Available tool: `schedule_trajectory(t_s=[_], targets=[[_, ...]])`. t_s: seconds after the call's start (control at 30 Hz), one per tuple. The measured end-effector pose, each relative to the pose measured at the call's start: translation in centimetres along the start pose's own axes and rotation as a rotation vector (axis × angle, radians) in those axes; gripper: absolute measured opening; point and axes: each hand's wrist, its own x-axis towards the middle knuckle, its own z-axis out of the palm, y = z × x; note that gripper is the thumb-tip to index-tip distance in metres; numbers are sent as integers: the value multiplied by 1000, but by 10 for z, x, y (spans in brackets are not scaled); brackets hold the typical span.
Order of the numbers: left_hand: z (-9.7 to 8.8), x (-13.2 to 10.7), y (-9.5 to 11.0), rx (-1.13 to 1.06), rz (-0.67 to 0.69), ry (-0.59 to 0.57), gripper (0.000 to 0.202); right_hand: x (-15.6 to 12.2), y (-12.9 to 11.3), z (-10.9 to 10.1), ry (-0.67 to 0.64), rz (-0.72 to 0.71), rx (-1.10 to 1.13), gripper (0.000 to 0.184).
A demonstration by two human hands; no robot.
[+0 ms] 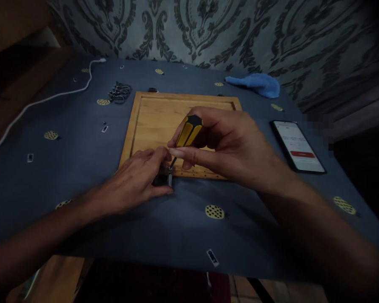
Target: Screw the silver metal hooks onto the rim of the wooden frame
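A wooden panel (158,113) with a raised rim lies flat in the middle of the table. My right hand (230,147) grips a yellow and black screwdriver (189,130) near its lower handle, tilted with its tip down. That tip meets a small metal piece (170,179) at the panel's near edge. My left hand (139,176) is closed around this piece, with index finger above and thumb below it. Its exact kind is hard to make out in the dim light. A row of small dark holes runs along the near rim, right of the tip.
Several metal hooks (120,92) lie in a cluster left of the panel. A white cable (57,94) crosses the table's left side. At the right are a phone (298,147) with a lit screen and a blue cloth (259,84). The patterned wall (196,29) rises behind.
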Motion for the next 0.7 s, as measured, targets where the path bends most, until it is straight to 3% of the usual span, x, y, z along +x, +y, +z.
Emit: schedule_trajectory(t_s=[0.23,0.47,0.7], targets=[[0,-1,-2,22,21,20,42,-1,-4,-8,-171,10,75,18],[2,0,-1,45,23,16,44,0,1,-1,-30,4,-20,23],[1,-2,-2,11,32,29,45,-1,-2,-10,-151,0,31,23]])
